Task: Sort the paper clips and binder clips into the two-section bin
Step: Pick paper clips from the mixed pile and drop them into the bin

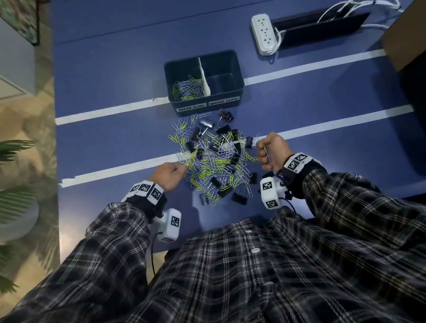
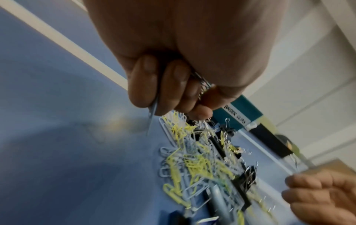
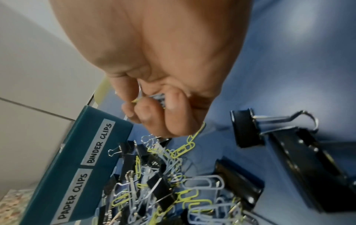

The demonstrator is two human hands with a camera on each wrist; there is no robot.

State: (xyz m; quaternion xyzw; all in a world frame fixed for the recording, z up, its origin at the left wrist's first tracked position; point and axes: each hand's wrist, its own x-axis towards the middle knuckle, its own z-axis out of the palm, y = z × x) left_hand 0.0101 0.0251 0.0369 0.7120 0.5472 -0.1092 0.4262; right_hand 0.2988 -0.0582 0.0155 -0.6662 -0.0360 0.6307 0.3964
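Left hand (image 2: pixel 163 85) grips paper clips (image 2: pixel 152 115) | right hand (image 3: pixel 154 106) grips paper clips | pile (image 1: pixel 214 158) between hands

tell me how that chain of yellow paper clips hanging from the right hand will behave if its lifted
The chain looks linked, so it will likely dangle floppily and swing. It probably weighs little. Its lower end reaches into the pile, so it may drag other clips along.

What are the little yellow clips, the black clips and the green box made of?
Yellow paper clips: thin bent wire, probably metal with a matte coloured coating.
Black binder clips: likely painted sheet metal, faintly glossy, with bare shiny wire handles.
Bin: smooth, dark teal, with rounded corners, so probably moulded plastic; its white divider looks like card or foam.
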